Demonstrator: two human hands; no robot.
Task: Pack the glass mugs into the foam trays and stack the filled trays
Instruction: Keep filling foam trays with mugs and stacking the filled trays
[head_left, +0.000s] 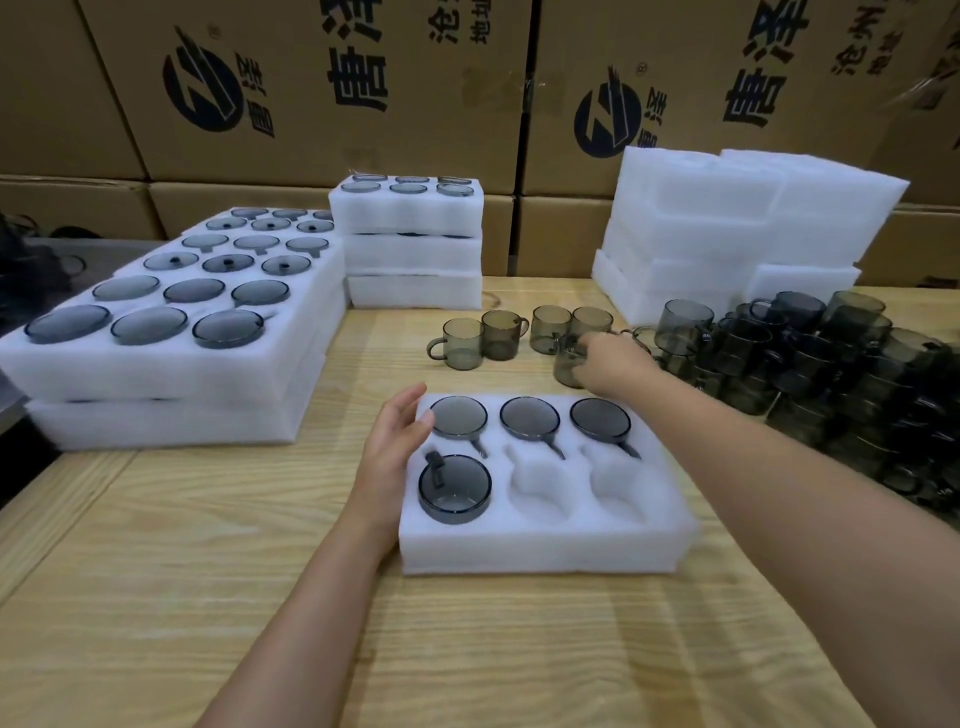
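Note:
A white foam tray lies on the table in front of me. Its back row holds three smoky glass mugs, and one more mug sits in the front left pocket; the two other front pockets are bare foam. My left hand rests flat against the tray's left edge, fingers straight. My right hand reaches behind the tray and grips a loose smoky mug standing on the table. Several loose mugs stand in a row just beyond it.
A big heap of stacked mugs fills the right side. Filled foam trays are stacked at left and at the back centre. Unfilled foam trays pile at the back right. Cardboard boxes wall the rear.

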